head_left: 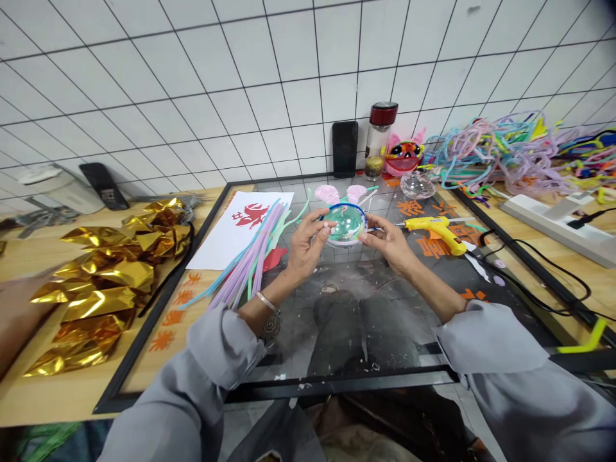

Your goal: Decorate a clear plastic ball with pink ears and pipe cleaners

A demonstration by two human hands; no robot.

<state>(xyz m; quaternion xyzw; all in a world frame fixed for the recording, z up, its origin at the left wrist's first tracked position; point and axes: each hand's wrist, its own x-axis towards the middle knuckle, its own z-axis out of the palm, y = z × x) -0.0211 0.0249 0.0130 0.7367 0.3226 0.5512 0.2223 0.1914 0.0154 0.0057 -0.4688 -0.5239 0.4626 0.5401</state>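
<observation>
Clock centred on the held dome, 12 o'clock to the wall. Nearest: 2 grey sleeves (pixel 491 340), entering from 7 and 5 o'clock. Black-framed panel (pixel 293 333) under the work, glossy, flecked with scraps.

Left hand (pixel 308 240): half closed, thumb and fingers pinching the clear dome (pixel 347 224) by its 9 o'clock edge. Right hand (pixel 385 242): partly curled, thumb and fingertips on the 3 o'clock edge. Dome held between the 2, above the panel; blue along its far rim.

Between 8 and 9 o'clock: bundle of fuzzy stems (pixel 240 269), lilac, blue, green; farther out, crumpled gold foil (pixel 106 282), then another person's forearm (pixel 22 314). At 9: white sheet (pixel 216 240) with a red cut-out. At 3: yellow glue gun (pixel 433 231) lying on the panel; white power strip (pixel 553 224) beyond.

Just past the dome, 2 pink fuzzy pieces (pixel 327 194) at 11 and 1; cannot tell if attached. Farther: clear shell (pixel 418 186) at 2, pink figure (pixel 402 160) between 1 and 2, red-capped bottle (pixel 374 144) at 1, black phone (pixel 345 151) at 12. Tangled stem heap (pixel 500 151) at 2. Last, white tiled wall (pixel 283 51).
</observation>
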